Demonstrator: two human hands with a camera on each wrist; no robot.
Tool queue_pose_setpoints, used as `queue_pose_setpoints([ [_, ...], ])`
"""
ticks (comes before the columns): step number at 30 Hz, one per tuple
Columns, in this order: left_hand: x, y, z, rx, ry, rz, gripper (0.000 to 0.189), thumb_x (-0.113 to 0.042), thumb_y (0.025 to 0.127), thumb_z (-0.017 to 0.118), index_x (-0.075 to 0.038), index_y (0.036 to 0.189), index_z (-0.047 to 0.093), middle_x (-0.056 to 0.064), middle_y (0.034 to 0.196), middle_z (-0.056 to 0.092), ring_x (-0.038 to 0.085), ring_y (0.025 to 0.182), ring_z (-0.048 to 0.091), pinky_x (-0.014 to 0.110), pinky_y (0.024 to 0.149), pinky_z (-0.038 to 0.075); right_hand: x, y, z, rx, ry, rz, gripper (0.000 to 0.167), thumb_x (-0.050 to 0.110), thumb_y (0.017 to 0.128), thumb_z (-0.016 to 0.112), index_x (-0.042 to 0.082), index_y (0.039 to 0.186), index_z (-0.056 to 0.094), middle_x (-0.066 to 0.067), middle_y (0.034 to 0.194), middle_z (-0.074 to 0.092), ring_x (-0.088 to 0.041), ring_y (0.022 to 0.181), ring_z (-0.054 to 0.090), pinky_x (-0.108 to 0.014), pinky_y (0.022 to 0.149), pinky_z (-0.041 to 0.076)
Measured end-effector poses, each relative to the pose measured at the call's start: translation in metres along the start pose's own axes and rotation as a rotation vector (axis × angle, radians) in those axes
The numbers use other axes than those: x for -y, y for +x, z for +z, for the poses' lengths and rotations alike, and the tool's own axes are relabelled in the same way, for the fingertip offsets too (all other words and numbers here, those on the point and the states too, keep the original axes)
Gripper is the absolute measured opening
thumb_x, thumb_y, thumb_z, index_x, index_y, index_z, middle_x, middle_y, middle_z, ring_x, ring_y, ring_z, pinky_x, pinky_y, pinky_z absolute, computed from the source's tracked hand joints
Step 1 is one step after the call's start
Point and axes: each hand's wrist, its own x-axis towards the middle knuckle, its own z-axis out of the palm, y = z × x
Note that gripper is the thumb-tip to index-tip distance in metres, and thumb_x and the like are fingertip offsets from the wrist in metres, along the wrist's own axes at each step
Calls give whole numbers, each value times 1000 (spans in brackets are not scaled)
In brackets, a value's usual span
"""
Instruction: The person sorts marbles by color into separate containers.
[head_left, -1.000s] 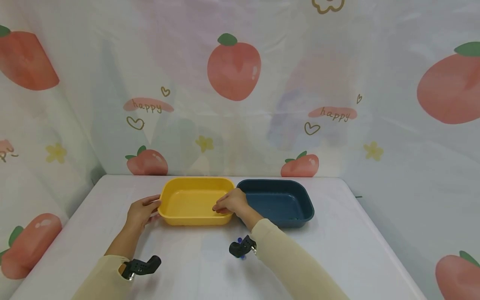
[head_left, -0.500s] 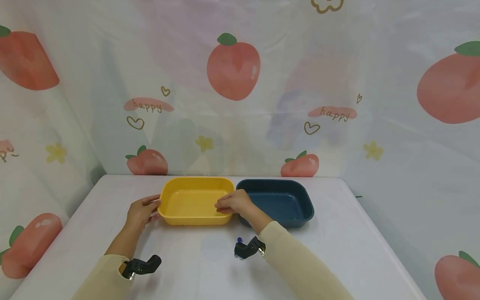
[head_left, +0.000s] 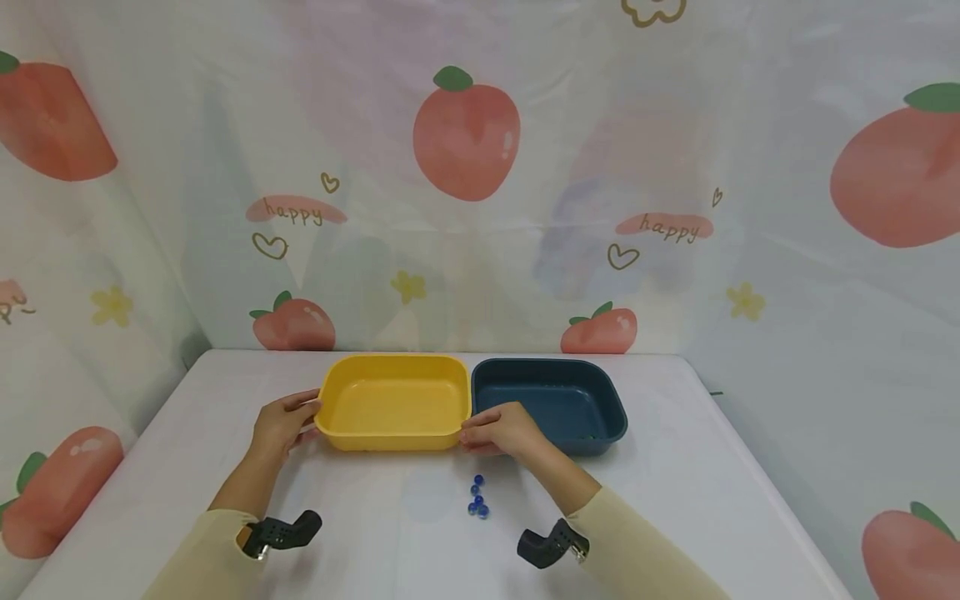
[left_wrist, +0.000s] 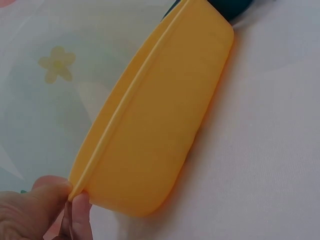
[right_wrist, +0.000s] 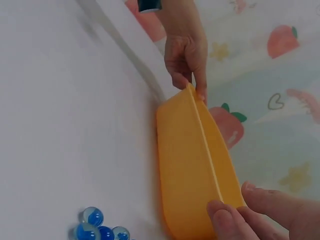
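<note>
My left hand (head_left: pixel 279 425) pinches the left rim of a yellow plastic bin (head_left: pixel 392 442); in the left wrist view, the thumb and fingers (left_wrist: pixel 50 197) lie on either side of that rim. At the bin's right front corner is my right hand (head_left: pixel 504 429), its fingers loosely bent beside the rim. In the right wrist view, the thumb and fingertips (right_wrist: pixel 222 222) stand apart, with nothing seen between them. Several blue glass marbles (head_left: pixel 478 501) lie in a small cluster on the white table, in front of the bins.
Right beside the yellow bin stands a dark blue bin (head_left: pixel 562 400), with small greenish specks near its front right corner. The white-covered table (head_left: pixel 375 533) reaches back to a fruit-printed backdrop (head_left: pixel 465 250). A black camera mount (head_left: pixel 551 543) sits on my right wrist.
My right hand has come back out of the yellow bin, moving right and toward me. The marbles that its wrist mount covered are now in plain view. My left hand has stayed put.
</note>
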Motion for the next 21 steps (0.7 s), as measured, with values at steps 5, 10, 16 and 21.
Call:
queue_pose_setpoints([
  [5,1,1,-1,8,-4,12,45,-23,99,58,-5,140,53,21,138,55,17,100,64,17,69,56,-14,-13,-6,-35,-86,-56,23,10,86,75,-4,105,74,-11,87,76,-20,78,74,-35,77,60],
  [10,0,0,0,-3,4,1,44,-23,100,57,-6,140,54,20,138,56,20,103,63,16,67,55,-30,-22,-5,-73,-161,-103,23,11,84,77,-2,102,75,-8,84,76,-19,75,73,-31,71,61],
  [16,-1,-2,1,-8,1,9,44,-22,100,58,-5,139,54,21,137,56,19,100,63,15,66,54,-47,-24,-3,-91,-176,-118,23,9,82,78,-3,102,75,-8,84,76,-15,73,71,-29,67,60],
  [21,-2,-4,1,-2,-9,7,43,-22,100,58,-5,139,54,21,138,56,21,104,63,15,67,55,-57,-20,0,-105,-156,-132,24,7,79,80,-3,100,75,-9,83,76,-13,74,71,-28,66,60],
])
